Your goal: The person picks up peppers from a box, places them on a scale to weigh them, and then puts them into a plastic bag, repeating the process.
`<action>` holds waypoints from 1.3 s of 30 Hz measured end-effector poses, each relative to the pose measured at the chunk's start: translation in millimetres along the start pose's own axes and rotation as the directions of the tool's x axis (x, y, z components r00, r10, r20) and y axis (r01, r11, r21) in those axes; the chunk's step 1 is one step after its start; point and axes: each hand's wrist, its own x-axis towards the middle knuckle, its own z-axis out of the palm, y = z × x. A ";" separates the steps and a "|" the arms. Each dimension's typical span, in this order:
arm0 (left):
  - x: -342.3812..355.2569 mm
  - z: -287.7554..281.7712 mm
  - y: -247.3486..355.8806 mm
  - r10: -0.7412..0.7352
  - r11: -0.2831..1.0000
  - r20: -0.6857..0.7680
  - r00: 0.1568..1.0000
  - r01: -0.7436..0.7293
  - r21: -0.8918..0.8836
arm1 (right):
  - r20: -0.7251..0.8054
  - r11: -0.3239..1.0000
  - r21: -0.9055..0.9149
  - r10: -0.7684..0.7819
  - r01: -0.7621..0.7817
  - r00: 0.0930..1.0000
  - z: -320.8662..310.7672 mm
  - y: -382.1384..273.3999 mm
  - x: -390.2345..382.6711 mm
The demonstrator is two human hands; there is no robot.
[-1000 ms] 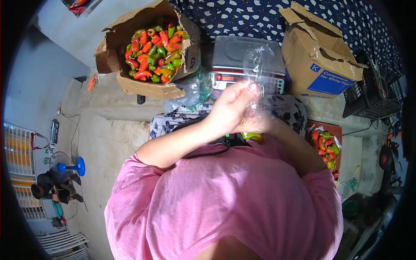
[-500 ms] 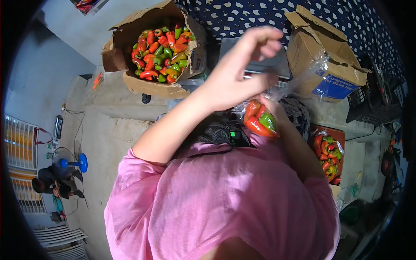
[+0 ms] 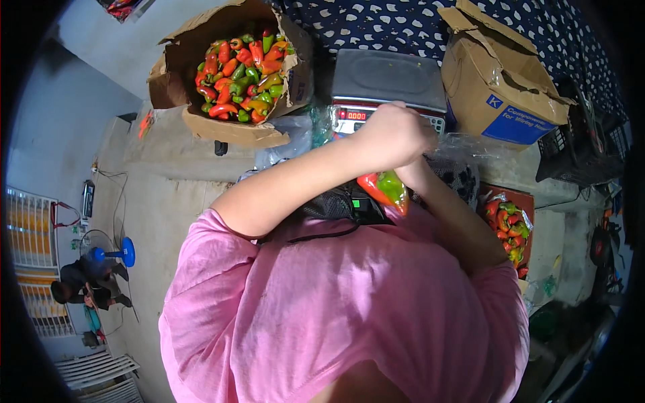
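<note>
My left hand [image 3: 398, 133] is closed on the clear plastic bag [image 3: 465, 144], whose loose film sticks out to the right. My right hand [image 3: 412, 171], partly hidden under the left, also grips the bag. Its lower part holds red and green peppers [image 3: 382, 189], hanging just below my hands over my lap. Behind my hands sits a digital scale [image 3: 386, 79] with a bare platform and lit red display.
A torn box of peppers [image 3: 242, 77] stands back left, an open cardboard box [image 3: 497, 94] back right, with a black crate [image 3: 571, 161] beside it. A red container of peppers [image 3: 507, 228] lies right. Someone in dark clothes [image 3: 87, 282] sits far left by a blue fan [image 3: 126, 252].
My left hand first swung up with fingers loose, then came down closed on the bag beside my right hand. The bagged peppers came into view below, and the loose film now points right.
</note>
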 end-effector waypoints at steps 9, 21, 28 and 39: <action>-27.8 -31.2 -25.2 -0.668 0.494 0.012 0.744 0.454 -0.741 | 0.015 0.818 -0.576 0.012 -0.001 1.000 -20.4 -11.7 22.9; 56.5 -76.6 -126.5 -0.729 0.678 0.158 0.666 0.672 0.298 | 0.268 0.361 -0.867 -0.245 0.344 0.932 -81.5 43.3 196.4; -5.4 24.6 -146.5 -0.712 0.701 -0.135 0.689 0.708 -0.085 | -0.029 0.378 -0.921 0.172 -0.093 0.985 -93.5 54.9 168.8; -57.8 79.7 -94.4 -0.700 0.366 0.277 0.658 0.664 -0.652 | -0.095 0.881 -0.416 -0.289 0.225 0.953 -20.5 -30.1 71.0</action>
